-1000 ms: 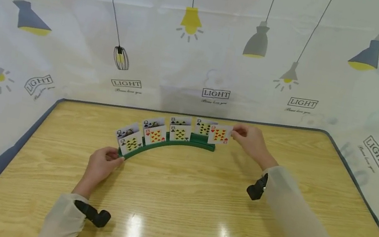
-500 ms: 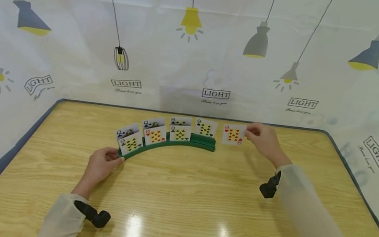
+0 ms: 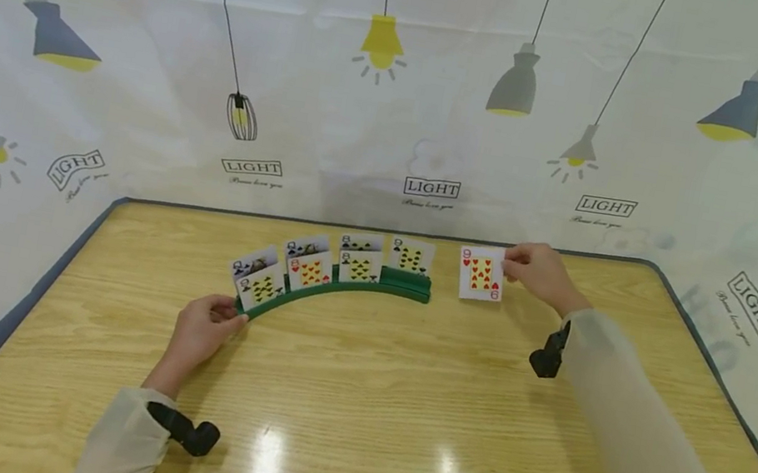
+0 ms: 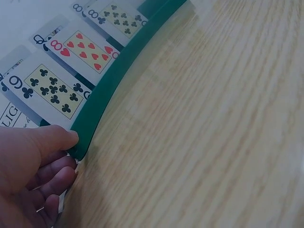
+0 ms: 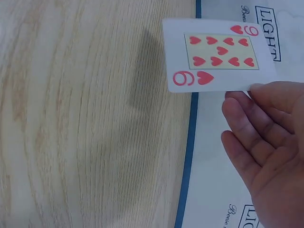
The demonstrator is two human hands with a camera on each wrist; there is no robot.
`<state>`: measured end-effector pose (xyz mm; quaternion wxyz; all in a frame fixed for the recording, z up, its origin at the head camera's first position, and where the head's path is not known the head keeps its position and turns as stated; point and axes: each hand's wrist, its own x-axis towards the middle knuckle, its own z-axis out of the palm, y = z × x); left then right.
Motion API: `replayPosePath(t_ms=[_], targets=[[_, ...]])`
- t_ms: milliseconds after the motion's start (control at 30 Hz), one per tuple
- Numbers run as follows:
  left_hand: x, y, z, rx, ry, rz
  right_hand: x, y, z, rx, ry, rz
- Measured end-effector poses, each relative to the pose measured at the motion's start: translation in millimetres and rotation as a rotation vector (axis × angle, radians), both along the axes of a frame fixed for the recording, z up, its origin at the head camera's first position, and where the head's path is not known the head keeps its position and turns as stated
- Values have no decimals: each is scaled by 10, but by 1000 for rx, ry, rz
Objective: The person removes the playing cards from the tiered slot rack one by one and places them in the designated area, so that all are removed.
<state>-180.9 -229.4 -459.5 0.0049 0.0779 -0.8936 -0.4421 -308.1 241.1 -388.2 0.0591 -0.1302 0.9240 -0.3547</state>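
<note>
My right hand (image 3: 543, 276) pinches a nine of hearts playing card (image 3: 482, 273) by its right edge, above the table's far side. In the right wrist view the card (image 5: 221, 54) faces the camera, thumb at its edge. A curved green card holder (image 3: 409, 284) stands to the left, bearing playing cards in two rows. My left hand (image 3: 197, 336) grips its left end, the thumb (image 4: 61, 137) on the front face. Nearest that hand is a nine of clubs (image 4: 52, 90), followed by an eight of hearts (image 4: 83, 52) and an eight of clubs (image 4: 116, 19). Cards behind are partly hidden.
A black-suited card (image 3: 411, 256) stands alone in the back row at the holder's right end. Light wood tabletop (image 3: 350, 401) spreads in front. A white curtain (image 3: 299, 87) printed with lamps borders the table's back and sides.
My right hand has carried the nine of hearts rightward, away from the holder's right end, uncovering the black-suited card there. My left hand and the holder have stayed in place.
</note>
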Motion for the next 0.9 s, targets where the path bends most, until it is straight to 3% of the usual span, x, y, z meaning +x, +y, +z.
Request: replayPosePath(t_ms=[300, 600, 900], targets=[[-3, -19, -22, -3, -9, 6, -158, 49, -136, -55, -167, 28], [-15, 0, -18, 4, -6, 8, -218, 97, -362, -72, -211, -59], [4, 5, -1, 5, -14, 12, -217, 82, -457, -41, -218, -98]])
